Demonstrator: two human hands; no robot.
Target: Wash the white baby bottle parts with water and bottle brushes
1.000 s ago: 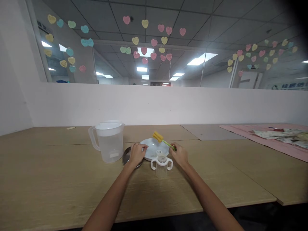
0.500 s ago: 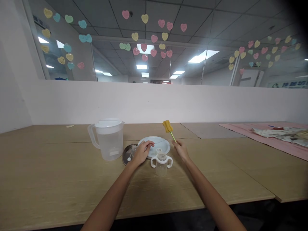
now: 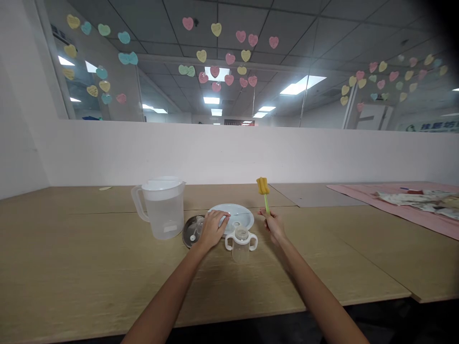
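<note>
The right hand (image 3: 274,227) has its grip closed on a yellow sponge brush (image 3: 263,186), sponge end up, above the middle of the counter (image 3: 107,277). The left hand (image 3: 214,228) is by a white plate (image 3: 247,216); whether its grip holds anything, I cannot tell. A two-handled cup (image 3: 241,248) stands just beside the plate, toward the counter's front edge.

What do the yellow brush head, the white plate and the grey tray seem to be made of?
Yellow brush head: probably matte foam sponge, judging by its thick, grooved lobes.
White plate: smooth, with a faint sheen, so glazed ceramic or hard plastic; the look leaves it open.
Grey tray: likely metal, fairly shiny, from its dark sheen and brighter rim.
</note>
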